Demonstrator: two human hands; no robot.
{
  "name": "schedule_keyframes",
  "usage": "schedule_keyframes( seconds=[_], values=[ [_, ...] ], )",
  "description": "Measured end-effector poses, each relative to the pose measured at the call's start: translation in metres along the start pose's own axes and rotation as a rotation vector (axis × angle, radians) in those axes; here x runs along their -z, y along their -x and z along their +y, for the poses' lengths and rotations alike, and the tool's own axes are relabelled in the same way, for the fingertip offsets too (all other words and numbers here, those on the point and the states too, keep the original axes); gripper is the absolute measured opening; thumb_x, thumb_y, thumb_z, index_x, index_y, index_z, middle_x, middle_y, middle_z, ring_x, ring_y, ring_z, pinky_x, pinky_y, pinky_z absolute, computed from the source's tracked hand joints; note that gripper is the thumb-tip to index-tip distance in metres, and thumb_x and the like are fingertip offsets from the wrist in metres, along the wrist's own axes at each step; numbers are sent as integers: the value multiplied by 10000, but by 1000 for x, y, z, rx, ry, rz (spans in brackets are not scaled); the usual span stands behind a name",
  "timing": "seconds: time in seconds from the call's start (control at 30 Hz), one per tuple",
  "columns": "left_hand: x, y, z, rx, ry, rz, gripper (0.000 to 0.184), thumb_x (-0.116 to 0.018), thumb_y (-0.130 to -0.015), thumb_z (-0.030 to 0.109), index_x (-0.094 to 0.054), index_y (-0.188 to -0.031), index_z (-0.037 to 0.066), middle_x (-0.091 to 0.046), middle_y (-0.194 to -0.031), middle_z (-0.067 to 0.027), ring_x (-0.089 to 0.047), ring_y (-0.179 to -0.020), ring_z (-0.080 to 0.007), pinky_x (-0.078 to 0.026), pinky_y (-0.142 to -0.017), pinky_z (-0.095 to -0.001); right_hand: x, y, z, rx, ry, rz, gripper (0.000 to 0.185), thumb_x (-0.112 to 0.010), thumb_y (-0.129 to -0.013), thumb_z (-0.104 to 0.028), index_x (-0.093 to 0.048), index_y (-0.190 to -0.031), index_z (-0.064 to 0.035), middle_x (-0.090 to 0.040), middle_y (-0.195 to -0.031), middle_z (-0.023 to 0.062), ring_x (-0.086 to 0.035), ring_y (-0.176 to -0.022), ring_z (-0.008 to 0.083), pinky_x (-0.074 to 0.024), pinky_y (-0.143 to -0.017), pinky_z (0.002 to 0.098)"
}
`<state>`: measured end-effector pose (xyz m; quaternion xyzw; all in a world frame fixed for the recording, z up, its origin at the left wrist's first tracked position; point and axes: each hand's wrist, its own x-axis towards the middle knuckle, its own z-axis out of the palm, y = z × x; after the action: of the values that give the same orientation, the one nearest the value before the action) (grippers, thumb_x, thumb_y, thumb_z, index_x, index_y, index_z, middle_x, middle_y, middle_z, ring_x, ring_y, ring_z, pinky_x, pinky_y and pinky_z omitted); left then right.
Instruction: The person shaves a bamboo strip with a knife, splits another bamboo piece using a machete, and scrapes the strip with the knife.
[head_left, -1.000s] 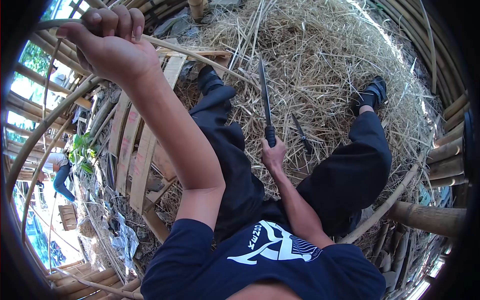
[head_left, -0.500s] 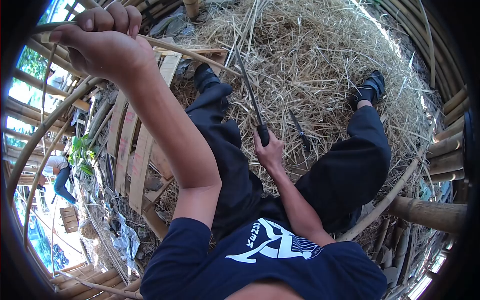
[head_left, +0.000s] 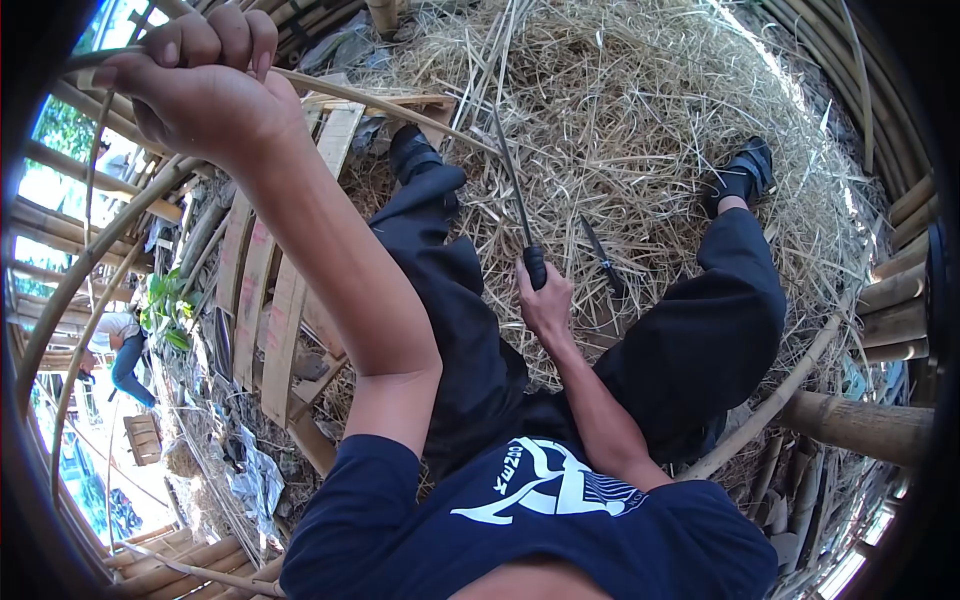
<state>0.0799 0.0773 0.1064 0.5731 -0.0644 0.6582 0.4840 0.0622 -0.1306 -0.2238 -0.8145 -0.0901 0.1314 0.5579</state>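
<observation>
My left hand [head_left: 205, 85], raised at the upper left, is closed around a thin bamboo strip [head_left: 385, 107]. The strip slants down to the right, its far end reaching close to a long knife blade. In my right hand [head_left: 546, 300], between my legs, is the black handle of that long knife [head_left: 520, 205], its narrow blade pointing up and away from me. A second, smaller knife [head_left: 602, 255] with a dark handle lies on the straw just right of my right hand.
Dry straw and shavings [head_left: 640, 110] spread under and beyond my feet. Wooden slats [head_left: 262, 300] lean left of my leg. Bamboo poles [head_left: 860, 425] stand at the right. Beyond the bamboo bars at far left, another person [head_left: 128, 365] bends over.
My right hand has shifted slightly right, and the long knife's blade has swung right with it. My left hand has barely moved, still gripping the bamboo strip.
</observation>
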Motion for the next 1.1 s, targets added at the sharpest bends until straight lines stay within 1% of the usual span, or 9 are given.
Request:
schedule_keyframes(
  seconds=[0.13,0.23,0.4,0.5,0.63,0.73,0.9,1.07,1.1],
  values=[
    [-5,1,0,-9,-44,16,573,-138,-997,537,-303,-606,152,-213,-459,41,-143,-397,-100,-149,-405,-273,8,3,-17,-46,26,-9,329,-640,-866,-309,-614,-832,17,-606,-606,189,-626,-547,323,-470,-532,409],
    [-1,-1,-3,-6,-13,-33,579,-138,-992,550,-304,-605,153,-214,-458,42,-141,-400,-101,-146,-411,-273,3,6,-28,201,-100,10,296,-661,-861,-297,-602,-864,-6,-598,-601,187,-630,-554,344,-466,-523,414],
    [1,-2,-3,-14,-33,-33,580,-136,-992,551,-285,-590,161,-209,-452,45,-138,-396,-102,-148,-407,-272,-4,6,3,166,-10,8,289,-656,-855,-285,-603,-870,-2,-588,-574,176,-625,-526,333,-461,-499,409],
    [4,-2,-5,-44,-11,-42,577,-131,-994,546,-282,-592,160,-216,-451,45,-144,-391,-100,-156,-402,-265,0,8,-2,17,-31,-19,295,-659,-849,-283,-613,-867,7,-589,-579,172,-620,-520,327,-456,-495,409],
    [-7,1,-1,-26,-46,20,591,-124,-993,547,-261,-576,151,-211,-439,42,-144,-384,-96,-166,-394,-254,0,9,-12,195,-57,33,280,-666,-847,-270,-584,-849,-2,-582,-578,186,-607,-512,355,-454,-493,421],
    [-6,1,-1,-39,-75,-23,594,-117,-993,545,-250,-566,154,-206,-436,41,-140,-386,-94,-163,-390,-250,-1,13,-16,196,-39,-3,277,-666,-848,-266,-567,-837,-8,-586,-589,201,-610,-532,375,-457,-505,439],
    [-7,3,-2,-74,-112,-12,591,-135,-997,536,-243,-558,155,-208,-438,44,-165,-374,-88,-166,-386,-251,-6,11,1,41,22,11,296,-641,-853,-280,-571,-788,1,-594,-607,210,-616,-542,373,-457,-510,451],
    [-14,3,0,-50,-98,17,597,-130,-992,547,-254,-558,155,-211,-437,40,-163,-367,-93,-165,-383,-260,2,11,-25,142,-41,26,278,-666,-842,-263,-570,-814,-3,-586,-597,198,-605,-530,378,-451,-499,442],
    [-14,3,0,-54,-98,0,599,-128,-989,552,-253,-558,155,-212,-436,38,-164,-367,-93,-163,-384,-261,-1,12,-24,212,-42,45,270,-662,-852,-254,-569,-813,-4,-579,-581,175,-603,-511,337,-441,-493,420]
  ],
)
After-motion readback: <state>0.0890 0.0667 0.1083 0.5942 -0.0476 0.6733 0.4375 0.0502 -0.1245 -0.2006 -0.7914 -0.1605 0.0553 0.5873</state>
